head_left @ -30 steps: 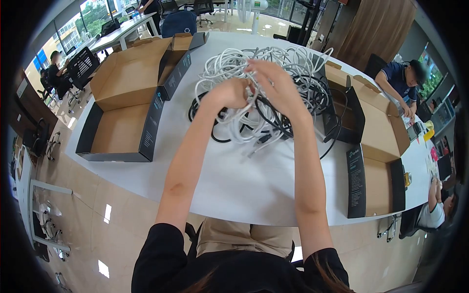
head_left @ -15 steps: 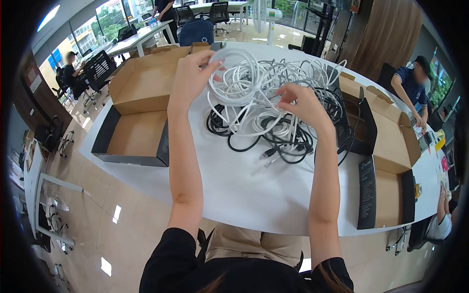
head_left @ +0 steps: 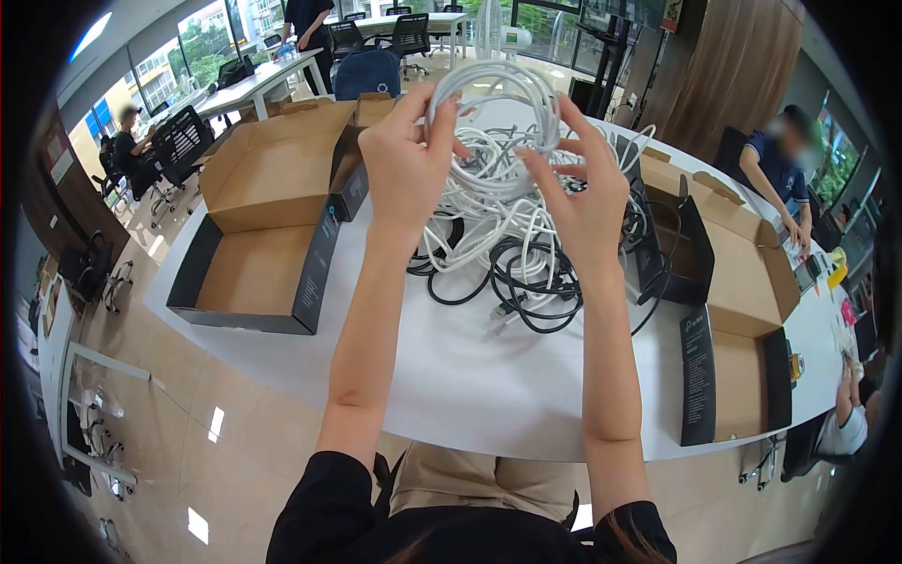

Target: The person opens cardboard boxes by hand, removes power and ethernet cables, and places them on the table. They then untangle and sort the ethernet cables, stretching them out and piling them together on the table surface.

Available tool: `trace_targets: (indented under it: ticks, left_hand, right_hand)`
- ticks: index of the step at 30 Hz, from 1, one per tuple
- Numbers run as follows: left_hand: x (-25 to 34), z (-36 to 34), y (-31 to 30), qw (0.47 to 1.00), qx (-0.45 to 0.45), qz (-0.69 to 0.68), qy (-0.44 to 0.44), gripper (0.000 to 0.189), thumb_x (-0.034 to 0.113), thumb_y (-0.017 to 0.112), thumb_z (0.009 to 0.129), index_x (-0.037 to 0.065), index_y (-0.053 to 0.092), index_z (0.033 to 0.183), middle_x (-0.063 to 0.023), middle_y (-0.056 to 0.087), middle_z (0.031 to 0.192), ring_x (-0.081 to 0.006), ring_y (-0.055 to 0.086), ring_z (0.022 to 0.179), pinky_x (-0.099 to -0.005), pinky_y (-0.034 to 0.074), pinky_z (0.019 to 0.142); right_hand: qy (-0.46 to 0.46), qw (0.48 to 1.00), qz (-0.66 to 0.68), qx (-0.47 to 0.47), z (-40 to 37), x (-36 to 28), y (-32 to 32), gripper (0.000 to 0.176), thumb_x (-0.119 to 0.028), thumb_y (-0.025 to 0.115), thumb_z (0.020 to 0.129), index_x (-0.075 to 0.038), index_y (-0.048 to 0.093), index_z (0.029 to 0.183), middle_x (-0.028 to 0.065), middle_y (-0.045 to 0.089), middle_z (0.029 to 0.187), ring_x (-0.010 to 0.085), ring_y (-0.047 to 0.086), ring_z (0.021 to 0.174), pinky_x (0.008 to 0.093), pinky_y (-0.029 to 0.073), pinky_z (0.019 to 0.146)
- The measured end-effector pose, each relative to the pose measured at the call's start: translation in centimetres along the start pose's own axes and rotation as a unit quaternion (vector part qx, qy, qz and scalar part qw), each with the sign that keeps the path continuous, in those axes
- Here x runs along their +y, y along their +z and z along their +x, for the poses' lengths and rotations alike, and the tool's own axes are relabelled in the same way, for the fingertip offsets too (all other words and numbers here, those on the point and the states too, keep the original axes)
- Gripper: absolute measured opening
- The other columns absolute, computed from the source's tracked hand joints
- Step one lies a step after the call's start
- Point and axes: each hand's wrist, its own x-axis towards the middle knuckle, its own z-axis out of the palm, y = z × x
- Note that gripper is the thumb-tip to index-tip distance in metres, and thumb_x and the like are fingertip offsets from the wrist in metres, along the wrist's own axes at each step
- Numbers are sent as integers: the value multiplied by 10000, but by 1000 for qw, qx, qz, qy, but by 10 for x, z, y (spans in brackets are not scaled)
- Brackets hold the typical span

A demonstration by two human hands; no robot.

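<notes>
Above the table a coil of white cable (head_left: 496, 73) is raised between my two hands. My left hand (head_left: 411, 160) is closed on the coil's left side, thumb and fingers wrapped about its strands. At the right side of the loop, my right hand (head_left: 584, 183) has its thumb and fingers closed around the strands. Below and behind lies a tangled heap of white cables (head_left: 498, 214), some strands hidden by the hands. Several black cables (head_left: 528, 299) lie at the heap's near side, and connector ends show beside them.
An open black-and-brown cardboard box (head_left: 258, 273) stands at the left. Further open boxes, including one at the near right (head_left: 742, 385), line the right side. A blue backpack (head_left: 367, 71) is beyond the table. Another person (head_left: 780, 164) works at the far right.
My left hand has shifted right with the white cable coil. My right hand has come up and closed on the coil's right side. The head view has shifted slightly.
</notes>
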Motion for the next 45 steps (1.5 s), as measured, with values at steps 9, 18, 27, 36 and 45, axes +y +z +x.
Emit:
trace_targets:
  ticks: [9,18,27,36,45]
  left_hand:
    - [-1,-7,11,998,-25,14,63,201,51,587,885,-48,633,1054,-57,684,809,-53,542,479,-180,380,416]
    - [2,-5,10,999,-31,-16,0,171,80,555,900,-27,637,1005,-73,689,776,-67,541,433,-204,379,376]
    - [-17,-1,9,974,-131,-148,-111,242,131,549,926,-37,602,1092,-93,680,849,-29,525,504,-165,361,410]
    - [-40,-14,26,826,-290,-393,-283,284,173,570,912,-32,603,1106,-94,673,920,-39,581,641,-174,433,511]
    - [-45,-3,17,914,-256,-224,-219,249,143,565,893,-26,631,1064,-85,681,847,-46,557,530,-192,415,444]
  right_hand:
    - [160,932,325,21,10,6,-27,409,-19,594,856,20,516,1256,126,661,1061,112,613,935,244,473,835]
    - [121,909,400,3,11,2,-26,458,5,616,834,16,497,1275,130,661,1067,125,612,966,270,457,896]
    - [22,958,283,-43,11,-13,-33,356,70,543,855,48,547,1209,149,639,1113,163,601,1035,276,460,913]
    - [-102,989,99,-27,12,-13,-28,366,73,618,751,-49,646,1096,108,625,1120,227,601,1047,316,478,869]
    - [-185,979,-12,-85,16,-24,-49,302,10,679,676,-79,683,965,70,602,977,197,581,870,306,476,786]
